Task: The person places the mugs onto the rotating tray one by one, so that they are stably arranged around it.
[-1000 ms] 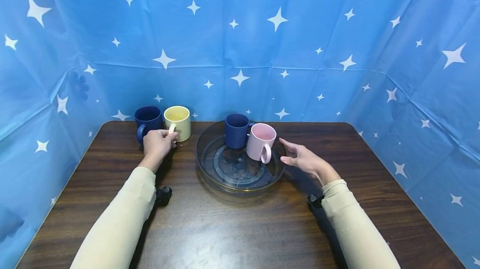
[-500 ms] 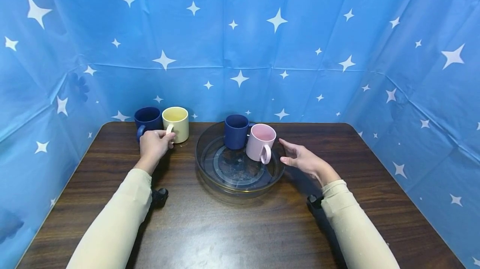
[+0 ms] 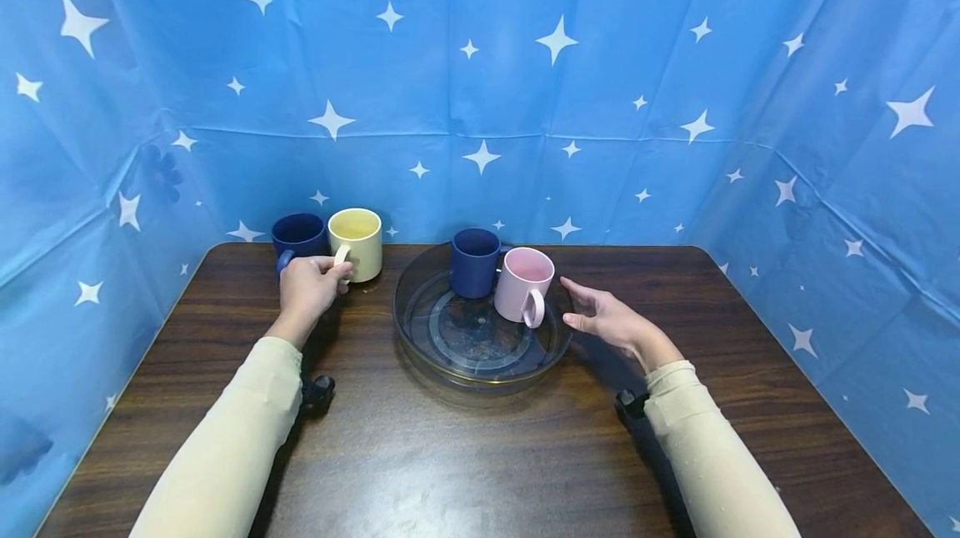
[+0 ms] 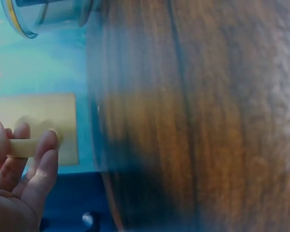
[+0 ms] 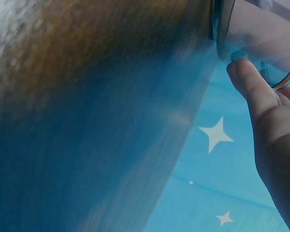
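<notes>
Thumb and fingers of my left hand (image 3: pixel 309 292) pinch the handle of a yellow mug (image 3: pixel 365 253). In the left wrist view the base of this mug (image 4: pixel 67 111) looks slightly clear of the table. Beside it on the left stands a dark blue mug (image 3: pixel 300 236), partly hidden by that hand. A clear round glass bowl (image 3: pixel 431 367) sits at mid-table, holding a second blue mug (image 3: pixel 472 271) and a pink mug (image 3: pixel 517 292). My right hand (image 3: pixel 618 324) rests its extended fingers against the bowl's right side, seen also in the right wrist view.
The dark wooden table (image 3: pixel 450 463) runs back to a blue curtain (image 3: pixel 510 87) with white stars, which also encloses both sides. Several mugs stand close to the table's far edge. A black wrist mount (image 3: pixel 318 392) is worn under the left forearm.
The yellow mug shifted slightly left, then rose a little and moved back right, still pinched by its handle in my left hand. My right hand stays at the bowl.
</notes>
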